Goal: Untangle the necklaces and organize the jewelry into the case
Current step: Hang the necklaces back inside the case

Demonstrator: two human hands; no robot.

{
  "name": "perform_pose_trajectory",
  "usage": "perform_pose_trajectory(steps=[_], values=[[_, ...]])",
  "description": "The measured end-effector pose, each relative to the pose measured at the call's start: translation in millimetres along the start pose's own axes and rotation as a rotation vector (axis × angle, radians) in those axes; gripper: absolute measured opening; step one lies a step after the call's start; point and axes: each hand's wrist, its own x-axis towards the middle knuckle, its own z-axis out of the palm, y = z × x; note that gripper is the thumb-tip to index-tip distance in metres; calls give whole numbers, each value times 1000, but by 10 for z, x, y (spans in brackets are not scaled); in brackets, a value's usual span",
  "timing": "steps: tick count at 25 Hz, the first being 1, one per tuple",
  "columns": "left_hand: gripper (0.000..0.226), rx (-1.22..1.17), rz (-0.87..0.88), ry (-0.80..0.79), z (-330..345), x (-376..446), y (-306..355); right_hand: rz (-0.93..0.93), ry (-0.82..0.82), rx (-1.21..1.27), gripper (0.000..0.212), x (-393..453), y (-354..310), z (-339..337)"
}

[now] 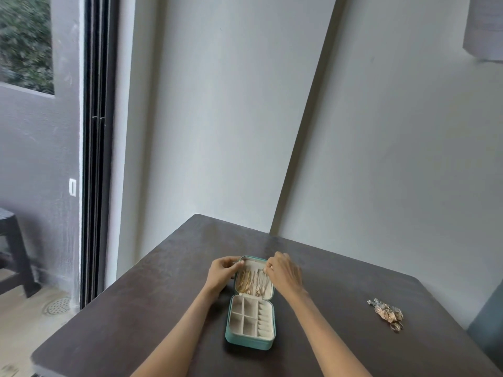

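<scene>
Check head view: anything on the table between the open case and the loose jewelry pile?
Nothing: bare dark table between the case and the jewelry pile, head view.

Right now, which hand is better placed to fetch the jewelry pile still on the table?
Probably the right hand: the jewelry pile lies on its side of the case, while the left hand grips the lid's far edge.

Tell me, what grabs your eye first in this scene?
The open teal jewelry case lying mid-table, gold necklaces laid out in its far lid half. The left hand holds the lid's left edge while the right hand pinches at a chain near the lid's right side. Off to the right sits a small heap of loose jewelry on the dark table.
</scene>
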Motion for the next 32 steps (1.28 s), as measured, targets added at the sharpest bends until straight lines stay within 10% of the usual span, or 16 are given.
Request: perform_pose_trajectory(steps=[18, 32], values=[[25, -205, -18, -5, -53, -122, 124, -291, 169, -347, 37, -77, 13, -72], [19, -302, 6, 38, -17, -231, 177, -318, 310, -23, 32, -550, 178, 104]])
